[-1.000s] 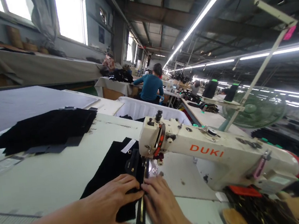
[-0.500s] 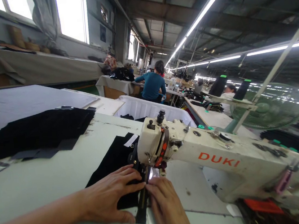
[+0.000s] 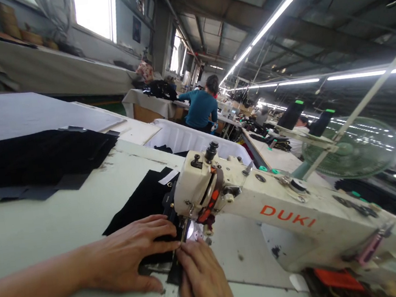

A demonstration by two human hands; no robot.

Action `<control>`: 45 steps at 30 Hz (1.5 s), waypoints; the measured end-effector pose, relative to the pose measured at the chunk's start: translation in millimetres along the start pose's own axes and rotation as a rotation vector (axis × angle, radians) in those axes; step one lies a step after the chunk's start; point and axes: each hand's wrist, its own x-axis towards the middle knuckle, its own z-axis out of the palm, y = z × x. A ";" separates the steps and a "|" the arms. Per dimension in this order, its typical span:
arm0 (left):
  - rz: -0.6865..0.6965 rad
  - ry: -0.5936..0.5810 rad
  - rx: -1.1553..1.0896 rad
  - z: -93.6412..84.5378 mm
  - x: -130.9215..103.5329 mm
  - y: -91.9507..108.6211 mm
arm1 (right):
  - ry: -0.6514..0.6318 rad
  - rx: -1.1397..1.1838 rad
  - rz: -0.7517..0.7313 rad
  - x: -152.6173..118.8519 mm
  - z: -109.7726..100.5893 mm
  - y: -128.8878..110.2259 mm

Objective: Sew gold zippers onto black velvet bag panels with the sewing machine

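Black fabric [image 3: 130,200] lies on the pale sewing table, partly under the head of a white sewing machine [image 3: 282,215] marked DUKI. A white label [image 3: 169,177] shows near the fabric's far edge. Spread across the fabric just left of the needle area is my left hand [image 3: 134,252], fingers stretched and thumb apart on the table. My right hand [image 3: 204,273] has its fingers together, pressing on a narrow black strip [image 3: 174,273] that sticks out toward me. Its fingertips meet my left index finger just in front of the lit presser foot. The needle itself is hidden.
A pile of black cut pieces [image 3: 37,161] lies at the left. Behind the machine stands a white plastic bin [image 3: 197,139]. Thread cones [image 3: 289,115] and a green fan [image 3: 349,146] are at the right. A person in a teal top [image 3: 198,107] sits farther off.
The black strip has fed farther under the machine, so less of it sticks out toward me. Both hands have moved slightly along with it. The whole view has shifted a little.
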 end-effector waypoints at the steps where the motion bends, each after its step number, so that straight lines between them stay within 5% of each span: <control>1: -0.002 -0.006 -0.001 0.4 0.7 -1.4 | 0.023 -0.021 0.000 -0.2 1.3 0.0; 5: -0.016 0.003 -0.019 1.1 3.2 -5.1 | 0.057 -0.104 0.027 -2.4 5.1 0.9; 13: -0.083 -0.045 -0.057 2.3 6.4 -7.2 | -0.135 -0.213 -0.007 -2.9 0.8 8.4; 23: -0.096 -0.028 -0.084 1.0 8.5 -6.4 | -0.157 -0.242 -0.074 -10.3 10.7 22.8; 38: 0.011 0.168 -0.210 16.0 2.9 -15.9 | -0.083 -0.093 -0.013 -14.0 22.1 33.3; 45: 0.023 0.245 -0.180 23.0 3.3 -24.6 | -0.144 -0.136 -0.254 -16.7 21.6 66.1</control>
